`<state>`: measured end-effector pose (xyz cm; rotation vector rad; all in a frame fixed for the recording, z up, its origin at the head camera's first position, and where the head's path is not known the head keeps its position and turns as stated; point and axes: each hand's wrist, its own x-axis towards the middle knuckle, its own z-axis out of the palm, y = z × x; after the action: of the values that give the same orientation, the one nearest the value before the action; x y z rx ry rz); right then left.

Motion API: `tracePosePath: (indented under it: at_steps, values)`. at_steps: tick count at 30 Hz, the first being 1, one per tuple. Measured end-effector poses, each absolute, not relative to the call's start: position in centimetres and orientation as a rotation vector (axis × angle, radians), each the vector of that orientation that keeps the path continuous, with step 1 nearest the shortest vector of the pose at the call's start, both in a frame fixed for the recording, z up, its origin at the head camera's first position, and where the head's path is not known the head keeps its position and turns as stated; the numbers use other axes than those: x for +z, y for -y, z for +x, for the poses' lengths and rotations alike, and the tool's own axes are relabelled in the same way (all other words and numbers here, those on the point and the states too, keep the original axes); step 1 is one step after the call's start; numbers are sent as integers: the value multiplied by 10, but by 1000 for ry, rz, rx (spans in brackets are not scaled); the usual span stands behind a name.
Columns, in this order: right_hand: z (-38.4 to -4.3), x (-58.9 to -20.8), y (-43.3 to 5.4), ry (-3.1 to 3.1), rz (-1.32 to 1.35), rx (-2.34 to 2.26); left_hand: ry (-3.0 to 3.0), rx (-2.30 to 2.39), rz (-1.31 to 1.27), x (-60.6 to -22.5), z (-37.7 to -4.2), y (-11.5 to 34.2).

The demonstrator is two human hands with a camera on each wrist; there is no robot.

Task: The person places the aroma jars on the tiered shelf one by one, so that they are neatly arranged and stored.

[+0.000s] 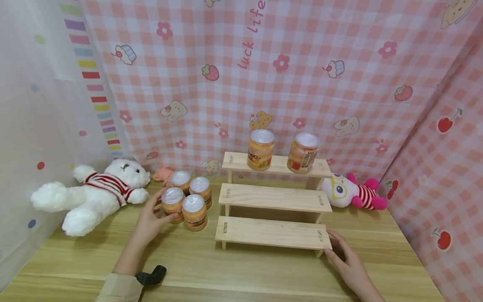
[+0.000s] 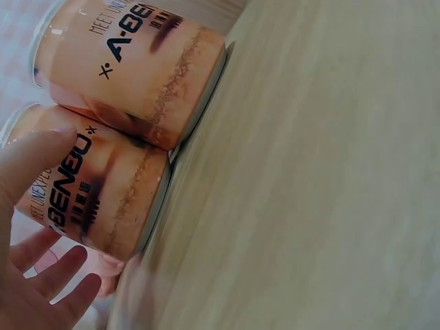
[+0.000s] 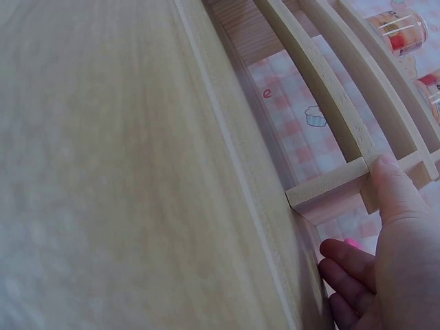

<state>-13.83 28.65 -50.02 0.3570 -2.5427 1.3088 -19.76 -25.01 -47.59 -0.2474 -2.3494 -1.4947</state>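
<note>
Several orange cans with pale silvery lids stand in a cluster on the table, left of a three-step wooden display rack (image 1: pixel 271 197). My left hand (image 1: pixel 151 220) holds the front-left can (image 1: pixel 173 205), thumb on its label. In the left wrist view, the thumb (image 2: pixel 38 158) lies across that can (image 2: pixel 110 199), and three other fingers are spread below it. Touching it is a second can (image 2: pixel 151 69). My right hand (image 1: pixel 348 262) grips the right end of the rack's bottom step, thumb (image 3: pixel 395 185) at the corner. Two cans stand on the top step, one left (image 1: pixel 260 153) and one right (image 1: pixel 303 155).
A white teddy bear (image 1: pixel 102 193) in a striped top lies left of the cans. Behind the rack's right end lies a pink-and-white plush toy (image 1: pixel 356 193). Something pink and knitted (image 1: pixel 163 175) sits behind the cans. A checked curtain (image 1: pixel 241 92) hangs at the back.
</note>
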Motion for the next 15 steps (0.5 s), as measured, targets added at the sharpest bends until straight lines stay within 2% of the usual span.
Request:
tracePosePath:
  at_steps: [10,15]
  values:
    - [-138,-498,-286,2529,376,1316,2286,-1626,-208,-483,-200,244]
    - [-138,-499,-286,2522,377,1315,2278,-1629,-189,-468,-192,237]
